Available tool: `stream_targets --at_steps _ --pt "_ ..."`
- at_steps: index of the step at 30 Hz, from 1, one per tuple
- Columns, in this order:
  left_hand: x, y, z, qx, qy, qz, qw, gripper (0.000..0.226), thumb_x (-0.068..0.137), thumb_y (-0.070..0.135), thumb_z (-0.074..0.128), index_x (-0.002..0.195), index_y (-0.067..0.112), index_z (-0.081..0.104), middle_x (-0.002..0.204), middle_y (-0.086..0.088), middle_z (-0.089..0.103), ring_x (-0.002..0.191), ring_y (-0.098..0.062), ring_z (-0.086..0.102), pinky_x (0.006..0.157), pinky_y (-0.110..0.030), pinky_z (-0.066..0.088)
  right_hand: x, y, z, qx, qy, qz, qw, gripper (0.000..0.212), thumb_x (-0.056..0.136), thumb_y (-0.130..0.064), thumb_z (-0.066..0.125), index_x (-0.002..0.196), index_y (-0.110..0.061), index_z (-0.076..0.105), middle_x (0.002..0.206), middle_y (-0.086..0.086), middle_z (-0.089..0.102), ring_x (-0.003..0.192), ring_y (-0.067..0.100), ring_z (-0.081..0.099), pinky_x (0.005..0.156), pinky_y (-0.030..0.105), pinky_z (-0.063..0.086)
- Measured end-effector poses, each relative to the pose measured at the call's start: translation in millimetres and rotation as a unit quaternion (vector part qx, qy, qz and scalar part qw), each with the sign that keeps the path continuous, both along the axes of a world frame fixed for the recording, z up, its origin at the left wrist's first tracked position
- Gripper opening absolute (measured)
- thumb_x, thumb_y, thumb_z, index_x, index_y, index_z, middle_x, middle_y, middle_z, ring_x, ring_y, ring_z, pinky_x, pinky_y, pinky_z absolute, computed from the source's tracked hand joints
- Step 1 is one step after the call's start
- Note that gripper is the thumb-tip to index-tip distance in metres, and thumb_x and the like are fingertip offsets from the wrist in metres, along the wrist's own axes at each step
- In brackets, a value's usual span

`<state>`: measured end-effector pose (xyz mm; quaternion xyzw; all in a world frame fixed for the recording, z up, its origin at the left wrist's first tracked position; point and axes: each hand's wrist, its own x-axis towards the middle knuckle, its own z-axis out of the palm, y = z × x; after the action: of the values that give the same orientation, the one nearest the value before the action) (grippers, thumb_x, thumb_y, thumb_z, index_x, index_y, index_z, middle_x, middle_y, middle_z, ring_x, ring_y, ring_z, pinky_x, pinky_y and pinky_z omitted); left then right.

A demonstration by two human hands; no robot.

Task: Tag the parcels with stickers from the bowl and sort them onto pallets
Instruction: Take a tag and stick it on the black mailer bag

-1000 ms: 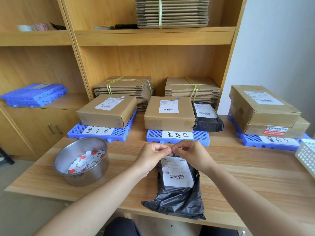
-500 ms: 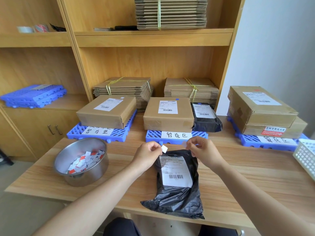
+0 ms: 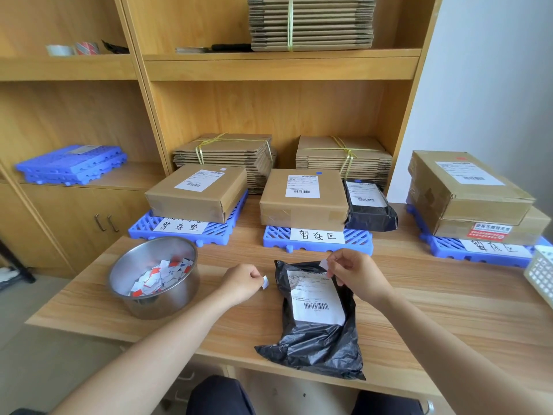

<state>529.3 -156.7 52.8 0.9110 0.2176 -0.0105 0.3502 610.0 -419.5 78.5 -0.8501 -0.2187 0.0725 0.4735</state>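
Steel bowl (image 3: 140, 260) at table (image 3: 449, 313) left holds loose stickers (image 3: 158, 280). Left hand (image 3: 242, 283), beside the bowl, pinches a small white slip (image 3: 265, 282). Black parcel (image 3: 317, 342) lies flat at the table's centre, label up. Right hand (image 3: 356, 274) pinches a second white piece (image 3: 323, 265) above the parcel's top edge. Middle blue pallet (image 3: 276, 236) sits behind, carrying parcels.

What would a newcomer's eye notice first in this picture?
A black parcel bag lies on the table, and near the bag's top end the left hand and the right hand each pinch a small white slip. Left of the bag stands a steel bowl of red and white stickers; behind, blue pallets carry brown boxes.
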Motion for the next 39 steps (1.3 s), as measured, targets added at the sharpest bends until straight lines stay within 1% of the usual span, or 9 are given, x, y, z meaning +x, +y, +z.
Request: stream_targets --at_steps 7,14,16,18,21,26,29,35,39 --pt "4 4 -4 0.037 -0.012 -0.005 0.999 0.015 0.09 0.032 0.064 0.085 0.019 0.07 0.082 0.01 0.067 0.078 -0.012 0.061 0.063 -0.026 0.043 1 -2 0 -0.013 0.007 -0.01 1.0 0.009 0.096 -0.019 0.061 0.09 -0.018 0.069 0.083 -0.01 0.077 0.062 0.004 0.062 0.066 0.021 0.051" --pt "6 9 -11 0.169 -0.009 -0.047 0.984 0.023 0.089 0.026 0.059 0.071 0.024 0.073 0.093 0.018 0.073 0.082 -0.012 0.067 0.074 -0.036 0.058 3 -3 -2 -0.022 -0.002 -0.006 1.0 0.007 0.091 -0.019 0.069 0.086 -0.021 0.074 0.082 -0.014 0.076 0.077 0.002 0.069 0.073 0.019 0.052" --pt "7 7 -9 0.208 -0.032 -0.052 0.976 0.016 0.093 0.031 0.059 0.091 0.027 0.075 0.107 0.011 0.07 0.1 -0.016 0.064 0.084 -0.034 0.055 2 -4 0 -0.021 0.003 -0.01 1.0 0.009 0.091 -0.023 0.069 0.086 -0.023 0.076 0.084 -0.015 0.076 0.08 0.001 0.068 0.075 0.02 0.053" --pt "11 5 -8 0.227 -0.074 -0.059 0.969 0.026 0.097 0.03 0.056 0.116 0.022 0.072 0.115 0.006 0.066 0.109 -0.019 0.061 0.092 -0.035 0.052 3 -5 3 -0.009 0.015 -0.025 1.0 0.015 0.092 -0.023 0.065 0.084 -0.023 0.077 0.084 -0.013 0.076 0.075 -0.001 0.065 0.071 0.019 0.052" --pt "19 -6 1 0.221 -0.129 -0.077 0.964 0.025 0.096 0.027 0.056 0.115 0.022 0.071 0.11 0.008 0.064 0.101 -0.014 0.062 0.089 -0.034 0.053 8 -8 3 0.013 0.026 -0.05 0.998 0.017 0.091 -0.017 0.063 0.082 -0.02 0.077 0.08 -0.011 0.076 0.063 -0.007 0.059 0.062 0.013 0.044" --pt "46 -26 13 0.18 -0.168 -0.128 0.961 0.02 0.095 0.027 0.058 0.109 0.025 0.072 0.102 0.013 0.066 0.095 -0.007 0.061 0.09 -0.028 0.05 21 -14 1 0.067 0.066 -0.073 0.993 0.001 0.088 -0.02 0.074 0.089 -0.021 0.074 0.076 -0.009 0.074 0.058 0.0 0.055 0.058 0.017 0.041" --pt "63 -41 17 0.157 -0.165 -0.166 0.959 0.019 0.096 0.027 0.059 0.109 0.022 0.072 0.105 0.011 0.067 0.093 -0.004 0.059 0.089 -0.025 0.049 26 -15 0 0.066 0.08 -0.077 0.992 0.015 0.086 -0.03 0.079 0.099 -0.03 0.071 0.079 -0.005 0.075 0.049 -0.004 0.051 0.059 0.019 0.038" --pt "96 -68 18 0.105 -0.053 -0.214 0.97 0.022 0.093 0.042 0.065 0.107 0.027 0.073 0.106 0.012 0.071 0.101 -0.011 0.064 0.089 -0.031 0.051 33 -15 -4 0.051 0.099 -0.091 0.99 0.012 0.083 -0.024 0.081 0.085 -0.015 0.074 0.072 -0.008 0.072 0.044 -0.005 0.048 0.052 0.014 0.032" --pt "112 -81 19 0.07 0.003 -0.243 0.968 0.019 0.086 0.043 0.073 0.098 0.028 0.075 0.1 0.01 0.071 0.095 -0.012 0.064 0.077 -0.026 0.048 35 -18 -3 0.035 0.118 -0.1 0.987 0.015 0.084 -0.022 0.078 0.096 -0.021 0.07 0.08 -0.008 0.074 0.044 -0.005 0.049 0.048 0.012 0.033"
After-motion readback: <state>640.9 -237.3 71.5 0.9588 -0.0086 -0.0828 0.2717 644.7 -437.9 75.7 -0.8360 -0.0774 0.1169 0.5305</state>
